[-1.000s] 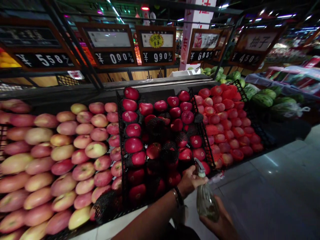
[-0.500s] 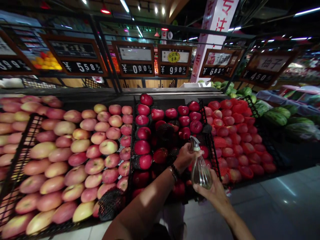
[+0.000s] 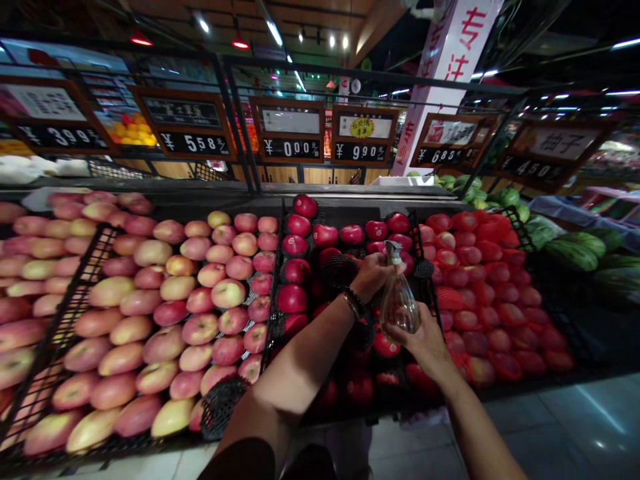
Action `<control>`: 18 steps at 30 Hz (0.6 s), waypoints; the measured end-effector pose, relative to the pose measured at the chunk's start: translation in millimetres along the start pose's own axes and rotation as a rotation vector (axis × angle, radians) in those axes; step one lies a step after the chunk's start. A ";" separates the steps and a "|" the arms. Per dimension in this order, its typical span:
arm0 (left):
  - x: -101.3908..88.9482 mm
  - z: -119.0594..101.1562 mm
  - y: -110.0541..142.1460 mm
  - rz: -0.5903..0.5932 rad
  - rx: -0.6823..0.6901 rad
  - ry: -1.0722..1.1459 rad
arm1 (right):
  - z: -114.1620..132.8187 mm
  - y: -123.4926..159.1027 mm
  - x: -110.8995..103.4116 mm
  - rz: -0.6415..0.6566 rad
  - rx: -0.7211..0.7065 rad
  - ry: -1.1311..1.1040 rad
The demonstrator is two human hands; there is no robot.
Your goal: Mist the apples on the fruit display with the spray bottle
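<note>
You hold a clear spray bottle (image 3: 399, 305) with both hands over a sloped fruit display. Your left hand (image 3: 373, 276) wraps around the neck, just under the pale trigger head (image 3: 393, 251), fingers curled tight on it; a dark bracelet (image 3: 353, 303) sits on that wrist. Your right hand (image 3: 425, 337) cups the rounded base from below, fingers bent up against the glassy body. The bottle stands nearly upright, its nozzle pointing left, toward the fruit.

Right behind and under the bottle lie the dark red apples (image 3: 298, 245), some in black foam nets, stacked in a black wire crate (image 3: 274, 313). To your left, a wide bank of pink-and-yellow apples (image 3: 200, 293) runs out to the picture's edge. To your right sit red fruits in red foam nets (image 3: 480, 267), and beyond them watermelons (image 3: 563, 253). Price signs (image 3: 360, 140) hang in a row above the display; one reads 9.90, another 5.58. A grey tiled floor (image 3: 575, 420) shows at the lower right.
</note>
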State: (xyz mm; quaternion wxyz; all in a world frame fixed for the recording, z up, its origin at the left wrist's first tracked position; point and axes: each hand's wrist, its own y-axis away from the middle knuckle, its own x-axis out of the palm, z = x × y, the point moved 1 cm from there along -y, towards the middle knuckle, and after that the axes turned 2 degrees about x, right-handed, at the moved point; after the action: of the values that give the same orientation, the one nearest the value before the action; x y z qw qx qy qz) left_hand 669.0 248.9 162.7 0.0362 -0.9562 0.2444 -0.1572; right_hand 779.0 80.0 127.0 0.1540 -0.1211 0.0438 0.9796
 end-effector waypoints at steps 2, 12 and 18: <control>-2.6 -3.5 -2.0 -0.006 0.003 0.005 | 3.1 -5.1 2.2 0.003 -0.003 0.018; -21.8 -1.2 5.0 -0.025 0.003 -0.012 | 2.9 -2.1 10.3 0.048 0.012 0.022; -23.8 18.9 49.1 -0.033 -0.061 0.008 | -20.8 33.9 26.3 0.114 0.078 -0.166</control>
State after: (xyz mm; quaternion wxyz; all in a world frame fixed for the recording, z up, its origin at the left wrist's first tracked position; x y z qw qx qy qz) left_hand 632.8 217.1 130.9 0.0032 -0.9601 0.2332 -0.1542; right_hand 748.8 52.9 101.9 0.1057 -0.0307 0.0756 0.9910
